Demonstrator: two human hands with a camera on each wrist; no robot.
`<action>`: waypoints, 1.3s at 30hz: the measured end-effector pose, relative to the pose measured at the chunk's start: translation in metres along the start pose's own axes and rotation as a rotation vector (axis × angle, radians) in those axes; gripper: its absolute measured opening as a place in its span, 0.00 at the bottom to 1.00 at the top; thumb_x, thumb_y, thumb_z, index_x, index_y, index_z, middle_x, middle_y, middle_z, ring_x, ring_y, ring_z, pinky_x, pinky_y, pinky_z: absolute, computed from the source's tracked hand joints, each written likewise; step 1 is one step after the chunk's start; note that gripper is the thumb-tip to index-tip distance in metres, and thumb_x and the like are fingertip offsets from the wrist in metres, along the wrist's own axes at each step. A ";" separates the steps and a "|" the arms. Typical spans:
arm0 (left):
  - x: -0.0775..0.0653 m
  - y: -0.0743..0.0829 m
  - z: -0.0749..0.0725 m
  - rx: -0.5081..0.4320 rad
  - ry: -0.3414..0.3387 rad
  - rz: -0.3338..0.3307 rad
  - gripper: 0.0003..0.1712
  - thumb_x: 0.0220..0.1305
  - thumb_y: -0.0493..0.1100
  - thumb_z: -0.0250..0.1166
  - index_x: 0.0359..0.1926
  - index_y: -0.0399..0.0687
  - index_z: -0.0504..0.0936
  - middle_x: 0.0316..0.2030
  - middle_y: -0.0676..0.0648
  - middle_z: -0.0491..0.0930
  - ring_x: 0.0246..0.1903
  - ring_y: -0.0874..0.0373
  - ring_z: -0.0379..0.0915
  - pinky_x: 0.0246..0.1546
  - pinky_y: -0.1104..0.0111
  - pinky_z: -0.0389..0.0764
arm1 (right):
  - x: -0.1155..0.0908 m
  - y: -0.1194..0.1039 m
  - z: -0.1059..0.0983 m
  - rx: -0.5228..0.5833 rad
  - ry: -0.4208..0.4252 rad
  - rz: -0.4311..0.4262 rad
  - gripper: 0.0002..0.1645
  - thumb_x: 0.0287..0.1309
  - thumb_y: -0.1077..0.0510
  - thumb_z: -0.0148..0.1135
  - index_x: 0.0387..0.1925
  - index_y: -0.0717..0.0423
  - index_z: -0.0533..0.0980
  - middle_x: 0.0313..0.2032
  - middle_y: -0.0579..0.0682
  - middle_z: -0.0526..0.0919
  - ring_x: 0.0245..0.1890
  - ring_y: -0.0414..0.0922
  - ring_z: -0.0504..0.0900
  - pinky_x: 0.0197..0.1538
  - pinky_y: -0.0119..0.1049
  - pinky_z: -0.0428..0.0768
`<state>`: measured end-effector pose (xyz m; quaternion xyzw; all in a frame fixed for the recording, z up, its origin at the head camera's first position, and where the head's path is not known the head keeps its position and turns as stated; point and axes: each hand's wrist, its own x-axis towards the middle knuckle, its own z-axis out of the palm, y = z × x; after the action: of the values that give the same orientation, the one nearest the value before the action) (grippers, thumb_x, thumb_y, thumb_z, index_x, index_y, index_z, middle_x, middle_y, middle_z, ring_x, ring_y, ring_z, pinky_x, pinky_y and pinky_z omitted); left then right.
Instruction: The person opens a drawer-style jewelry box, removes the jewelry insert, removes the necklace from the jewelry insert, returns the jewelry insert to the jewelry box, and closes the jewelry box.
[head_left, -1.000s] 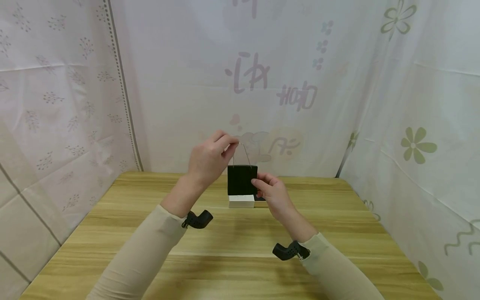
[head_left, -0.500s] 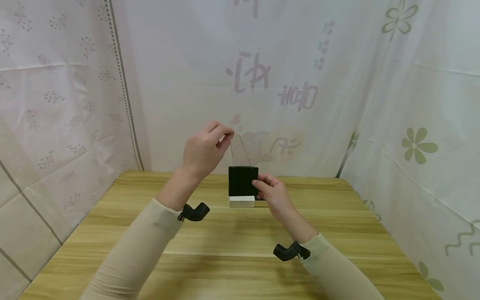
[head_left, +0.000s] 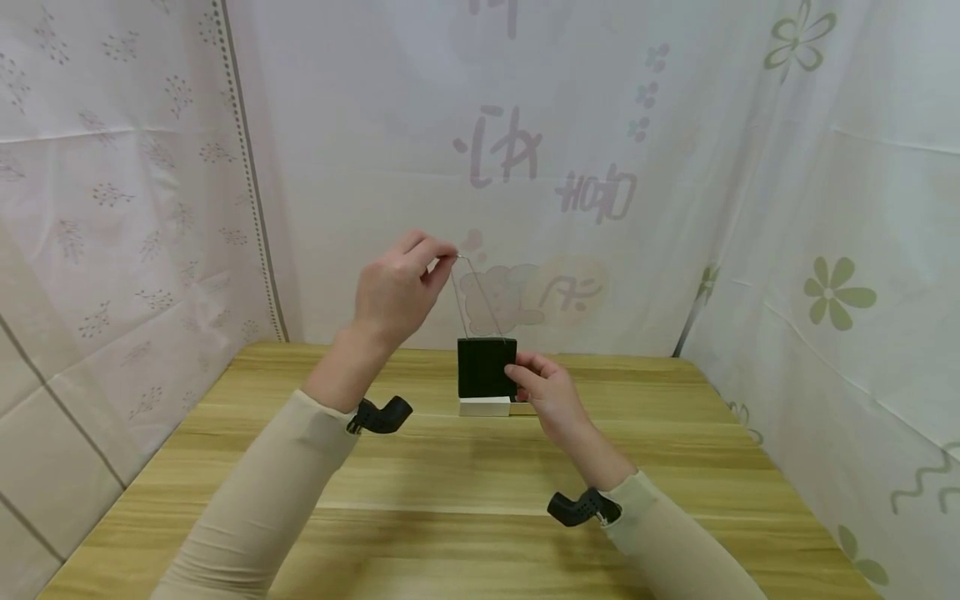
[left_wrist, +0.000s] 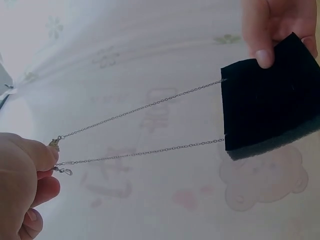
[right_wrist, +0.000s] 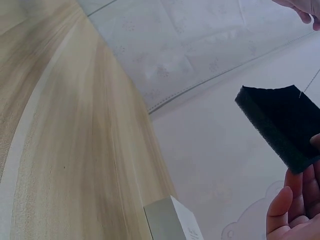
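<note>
My left hand [head_left: 397,287] pinches the clasp end of a thin silver necklace [left_wrist: 150,106] between thumb and fingers, raised above the table. A small lobster clasp [left_wrist: 63,171] pokes out below the thumb in the left wrist view. Two strands run taut from there to the top edge of a square black foam pad [head_left: 486,368]. Thumb and fingers of my right hand [head_left: 551,396] grip the pad by its right edge. In the right wrist view the pad's foam side shows, with a strand entering its edge. Any pendant is hidden.
Behind and below the pad, a small white box [head_left: 483,407] stands on the wooden table [head_left: 420,483]. Right beside it is a tan-sided piece [head_left: 522,408], partly covered by the hand. Patterned white curtains [head_left: 360,125] enclose the table's back and sides.
My left hand has moved up and to the left, drawing more of the chain out above the pad. The pad has tipped or dropped slightly; my right hand stays nearly in place.
</note>
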<state>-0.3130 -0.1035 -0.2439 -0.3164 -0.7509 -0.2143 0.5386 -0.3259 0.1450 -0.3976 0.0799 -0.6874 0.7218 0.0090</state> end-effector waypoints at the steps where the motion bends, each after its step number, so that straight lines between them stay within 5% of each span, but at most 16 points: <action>1: 0.000 0.000 -0.001 0.001 0.001 -0.001 0.03 0.70 0.32 0.75 0.41 0.43 0.91 0.36 0.43 0.87 0.27 0.50 0.86 0.26 0.60 0.88 | 0.000 0.000 0.000 0.002 0.000 0.001 0.04 0.74 0.63 0.67 0.47 0.56 0.82 0.37 0.41 0.81 0.35 0.39 0.77 0.41 0.32 0.85; 39: 0.001 -0.012 -0.011 -0.025 0.011 -0.042 0.02 0.72 0.32 0.73 0.42 0.40 0.91 0.37 0.42 0.87 0.27 0.50 0.84 0.28 0.60 0.87 | -0.001 0.007 -0.002 0.058 -0.027 -0.008 0.04 0.75 0.64 0.65 0.47 0.58 0.83 0.37 0.41 0.83 0.31 0.39 0.75 0.37 0.29 0.81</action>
<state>-0.3140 -0.1193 -0.2396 -0.3058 -0.7517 -0.2366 0.5343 -0.3260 0.1468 -0.4050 0.0924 -0.6657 0.7404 0.0005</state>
